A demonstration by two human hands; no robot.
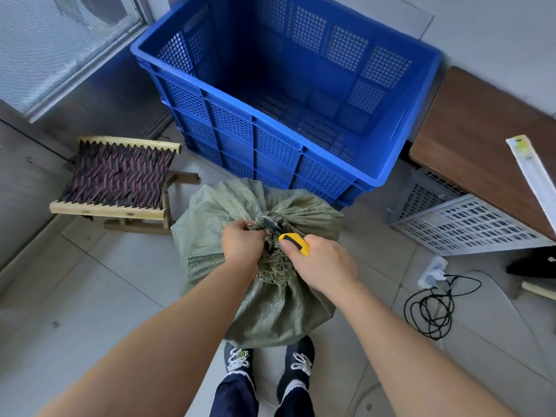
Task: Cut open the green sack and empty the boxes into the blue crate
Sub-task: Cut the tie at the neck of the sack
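A full green woven sack (264,308) stands upright on the floor just in front of my feet, its mouth bunched and tied at the top. My left hand (242,243) grips the gathered, frayed neck of the sack. My right hand (323,263) holds a yellow utility knife (293,240), whose dark blade end lies against the tied knot. Behind the sack stands a large blue perforated crate (270,124) with nothing visible inside. No boxes are visible; the sack hides its contents.
A small woven folding stool (120,182) sits to the left. A grey plastic basket (457,224) lies under a brown table (481,139) on the right. A white plug adapter with a black coiled cable (433,308) lies on the tiled floor.
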